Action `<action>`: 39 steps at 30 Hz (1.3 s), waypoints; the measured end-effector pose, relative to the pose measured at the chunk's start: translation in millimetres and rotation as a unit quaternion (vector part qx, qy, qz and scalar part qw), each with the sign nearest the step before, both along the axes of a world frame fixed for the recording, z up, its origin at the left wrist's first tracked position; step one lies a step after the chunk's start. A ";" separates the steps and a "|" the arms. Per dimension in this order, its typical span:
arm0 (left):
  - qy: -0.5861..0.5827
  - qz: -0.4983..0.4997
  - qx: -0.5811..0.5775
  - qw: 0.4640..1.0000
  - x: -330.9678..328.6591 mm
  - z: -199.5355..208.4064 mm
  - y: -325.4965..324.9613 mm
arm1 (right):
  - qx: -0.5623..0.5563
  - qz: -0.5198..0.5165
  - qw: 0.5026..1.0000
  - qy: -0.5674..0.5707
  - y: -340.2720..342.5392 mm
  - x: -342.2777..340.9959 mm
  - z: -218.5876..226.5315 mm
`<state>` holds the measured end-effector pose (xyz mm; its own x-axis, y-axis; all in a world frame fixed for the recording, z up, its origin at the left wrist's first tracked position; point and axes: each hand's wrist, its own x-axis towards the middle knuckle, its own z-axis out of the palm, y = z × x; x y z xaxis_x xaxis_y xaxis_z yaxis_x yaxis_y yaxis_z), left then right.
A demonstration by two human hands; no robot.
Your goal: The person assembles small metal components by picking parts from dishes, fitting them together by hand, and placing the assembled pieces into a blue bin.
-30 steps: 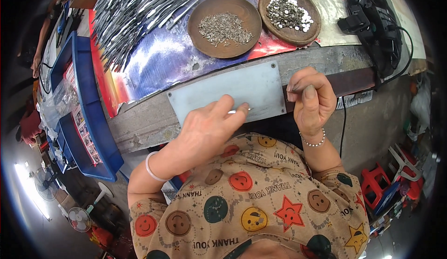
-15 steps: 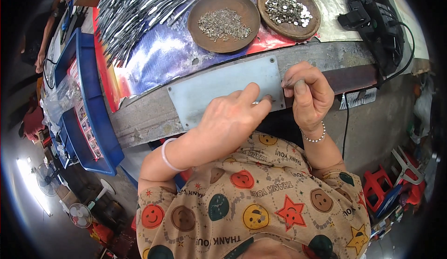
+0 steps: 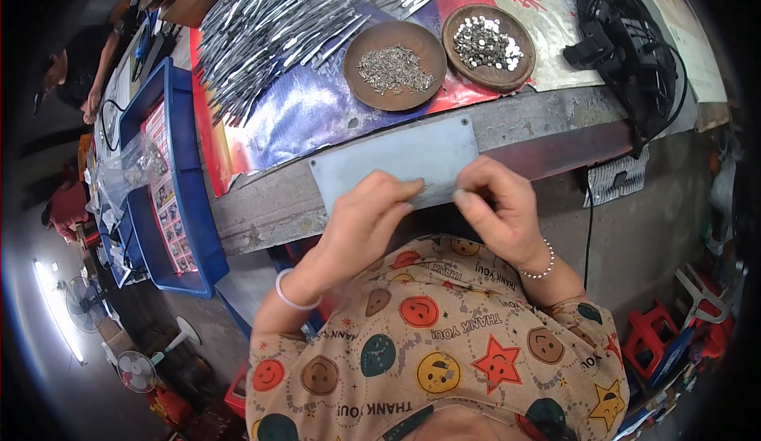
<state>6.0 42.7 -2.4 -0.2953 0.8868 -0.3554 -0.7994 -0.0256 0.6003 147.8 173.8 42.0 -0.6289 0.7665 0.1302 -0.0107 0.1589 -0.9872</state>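
A pale blue-grey rectangular plate [image 3: 396,155] with small screws at its corners lies at the bench's front edge. My left hand [image 3: 369,211] rests over its lower edge, thumb and forefinger curled close together. Facing it from the plate's right end, my right hand [image 3: 503,207] has thumb and forefinger pinched. Anything between the fingertips of either hand is too small or blurred to name. Beyond the plate stand a brown round dish [image 3: 380,98] of small metal pins and a wooden bowl [image 3: 519,28] of small silvery and dark round pieces.
Many thin metal strips [image 3: 269,36] are heaped at the far left. Blue plastic trays [image 3: 208,227] stand left of the bench, with a clear bag on them. A black cable bundle [image 3: 626,60] lies at the far right. Another person's arm [image 3: 101,72] shows at the upper left.
My right hand has come down and left, nearer the plate's lower edge. The left hand has drawn back slightly left and lower. The whole view has shifted a little.
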 end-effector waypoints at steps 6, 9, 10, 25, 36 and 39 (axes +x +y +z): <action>0.261 -0.144 -0.034 0.954 -40.5 79.8 8.5 | -0.015 0.070 0.997 0.035 -22.1 -28.1 -0.3; 0.227 -0.122 0.005 0.966 -33.6 66.2 -2.7 | 0.038 0.067 0.997 0.031 -24.2 -37.9 1.1; 0.194 -0.110 0.026 0.974 -31.9 64.3 -5.0 | 0.076 0.056 0.995 0.029 -24.4 -41.4 0.9; 0.341 0.101 0.078 0.931 6.7 37.8 -18.3 | 0.134 0.070 0.984 0.095 -29.5 -64.3 -4.8; 0.423 0.161 -0.017 0.891 8.8 34.0 -12.9 | 0.276 -0.027 0.959 0.056 -49.6 -77.6 -16.5; 0.344 0.205 0.048 0.915 -5.9 19.2 -31.0 | 0.077 0.000 0.978 0.195 -54.0 -90.4 -5.5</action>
<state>0.0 11.7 16.8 -0.7345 0.6691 0.1135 -0.1439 -0.3170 0.9374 57.4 119.8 36.4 -0.5077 0.7194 0.4741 -0.3814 0.3058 -0.8724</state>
